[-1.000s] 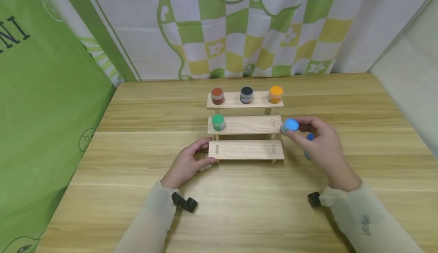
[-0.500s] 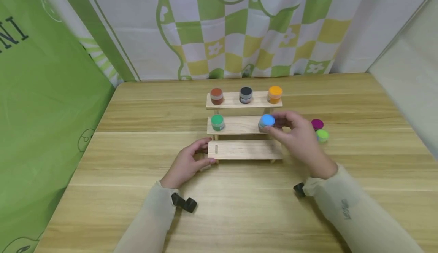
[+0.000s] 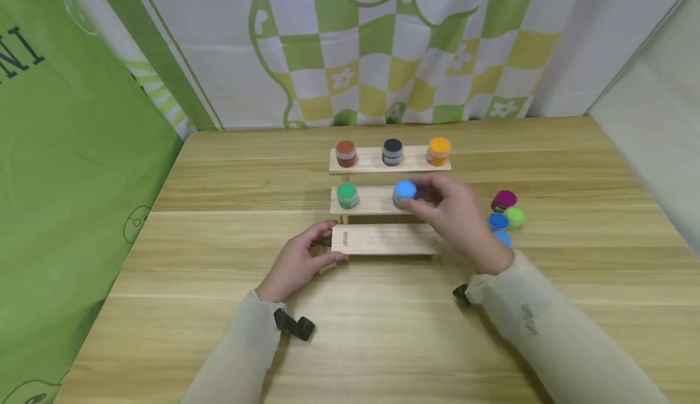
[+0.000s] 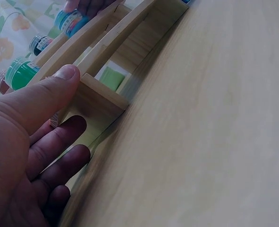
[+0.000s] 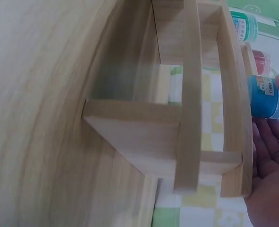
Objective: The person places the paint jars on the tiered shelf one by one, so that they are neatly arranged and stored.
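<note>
A three-step wooden rack [image 3: 383, 240] stands on the table. My left hand [image 3: 298, 261] holds the left end of its lowest step; in the left wrist view the thumb [image 4: 66, 73] lies against the board's end with the fingers curled below. My right hand [image 3: 454, 215] pinches a light-blue paint jar [image 3: 404, 191] at the middle of the second step. In the right wrist view the blue jar [image 5: 266, 97] is upright with its base right at the board. A green paint jar [image 3: 347, 195] sits at the left of that step. Brown [image 3: 346, 154], black [image 3: 392, 152] and orange [image 3: 439, 151] jars line the top step.
To the right of the rack, purple [image 3: 504, 201], lime-green [image 3: 515, 217], dark-blue [image 3: 497, 221] and light-blue [image 3: 502, 238] jars stand close together on the table [image 3: 350, 343], partly behind my right forearm. A patterned curtain [image 3: 377, 45] hangs behind the table's far edge.
My right hand has carried the light-blue jar leftward from beside the rack to the middle of the second step. The jars at the right have come into view. My left hand has stayed put.
</note>
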Action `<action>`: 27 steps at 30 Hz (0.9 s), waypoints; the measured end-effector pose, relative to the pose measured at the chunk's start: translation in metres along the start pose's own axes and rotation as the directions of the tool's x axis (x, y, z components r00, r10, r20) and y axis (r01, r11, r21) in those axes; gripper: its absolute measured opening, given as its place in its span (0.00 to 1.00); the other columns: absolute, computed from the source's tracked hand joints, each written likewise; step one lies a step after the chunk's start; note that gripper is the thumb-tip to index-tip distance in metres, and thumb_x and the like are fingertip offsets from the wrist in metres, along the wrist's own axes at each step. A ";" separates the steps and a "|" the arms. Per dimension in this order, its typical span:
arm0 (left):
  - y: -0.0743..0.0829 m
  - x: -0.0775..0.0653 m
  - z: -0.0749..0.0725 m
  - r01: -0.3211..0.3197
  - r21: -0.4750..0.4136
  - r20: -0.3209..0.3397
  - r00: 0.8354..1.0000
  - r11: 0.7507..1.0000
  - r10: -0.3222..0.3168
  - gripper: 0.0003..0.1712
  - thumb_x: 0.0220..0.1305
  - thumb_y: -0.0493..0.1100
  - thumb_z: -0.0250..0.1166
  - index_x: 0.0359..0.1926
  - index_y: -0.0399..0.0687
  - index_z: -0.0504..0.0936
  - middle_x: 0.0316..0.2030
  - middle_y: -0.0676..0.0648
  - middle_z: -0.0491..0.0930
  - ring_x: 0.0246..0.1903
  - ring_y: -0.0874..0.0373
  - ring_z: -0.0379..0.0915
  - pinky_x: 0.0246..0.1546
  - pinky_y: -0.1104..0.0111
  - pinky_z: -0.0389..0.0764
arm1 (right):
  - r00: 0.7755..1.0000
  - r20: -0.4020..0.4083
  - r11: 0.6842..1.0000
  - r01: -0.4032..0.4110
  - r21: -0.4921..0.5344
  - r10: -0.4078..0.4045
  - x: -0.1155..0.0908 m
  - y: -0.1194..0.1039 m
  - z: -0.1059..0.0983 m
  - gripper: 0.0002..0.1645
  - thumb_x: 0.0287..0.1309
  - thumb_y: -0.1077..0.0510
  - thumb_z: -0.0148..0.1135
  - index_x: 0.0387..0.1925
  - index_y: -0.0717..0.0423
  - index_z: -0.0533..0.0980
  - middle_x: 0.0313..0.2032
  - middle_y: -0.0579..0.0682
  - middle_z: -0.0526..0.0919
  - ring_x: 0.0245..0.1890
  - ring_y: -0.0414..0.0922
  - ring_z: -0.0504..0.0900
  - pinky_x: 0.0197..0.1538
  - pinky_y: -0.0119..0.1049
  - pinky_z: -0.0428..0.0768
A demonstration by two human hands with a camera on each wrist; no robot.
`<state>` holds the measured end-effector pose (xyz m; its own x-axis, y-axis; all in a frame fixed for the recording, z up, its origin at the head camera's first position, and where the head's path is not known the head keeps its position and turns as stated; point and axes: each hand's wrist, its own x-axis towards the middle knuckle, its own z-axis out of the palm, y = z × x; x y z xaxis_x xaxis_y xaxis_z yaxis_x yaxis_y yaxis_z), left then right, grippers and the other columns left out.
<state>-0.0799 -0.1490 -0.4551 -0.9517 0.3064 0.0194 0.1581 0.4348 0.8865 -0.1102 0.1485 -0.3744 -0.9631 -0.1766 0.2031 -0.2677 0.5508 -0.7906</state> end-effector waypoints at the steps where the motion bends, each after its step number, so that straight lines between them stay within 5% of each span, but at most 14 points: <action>1: 0.000 0.000 0.000 0.002 0.001 0.001 1.000 1.000 -0.002 0.37 0.57 0.49 0.76 0.67 0.48 0.75 0.51 0.51 0.83 0.53 0.55 0.76 0.58 0.53 0.73 | 1.000 0.000 1.000 0.006 0.000 -0.006 0.001 0.000 0.001 0.23 0.60 0.54 0.73 0.53 0.59 0.80 0.47 0.53 0.84 0.41 0.46 0.84 0.42 0.31 0.82; 14: 0.001 0.000 -0.001 0.006 -0.002 -0.003 1.000 1.000 -0.006 0.37 0.57 0.48 0.77 0.66 0.48 0.75 0.50 0.51 0.83 0.51 0.55 0.77 0.56 0.55 0.75 | 1.000 0.004 1.000 0.016 -0.015 -0.016 0.009 -0.005 0.011 0.21 0.59 0.58 0.73 0.53 0.58 0.81 0.44 0.53 0.85 0.39 0.47 0.81 0.43 0.39 0.80; 27: 0.001 0.000 -0.001 0.007 -0.032 0.006 1.000 0.999 -0.007 0.38 0.56 0.49 0.77 0.67 0.50 0.74 0.50 0.51 0.83 0.51 0.56 0.77 0.57 0.54 0.74 | 0.999 0.048 1.000 0.016 -0.010 -0.015 0.004 -0.005 0.007 0.26 0.60 0.56 0.72 0.59 0.56 0.79 0.52 0.53 0.82 0.50 0.50 0.81 0.52 0.48 0.81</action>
<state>-0.0798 -0.1493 -0.4533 -0.9511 0.3088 0.0101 0.1425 0.4094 0.9012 -0.1127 0.1397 -0.3739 -0.9565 -0.2241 0.1868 -0.2829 0.5563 -0.7813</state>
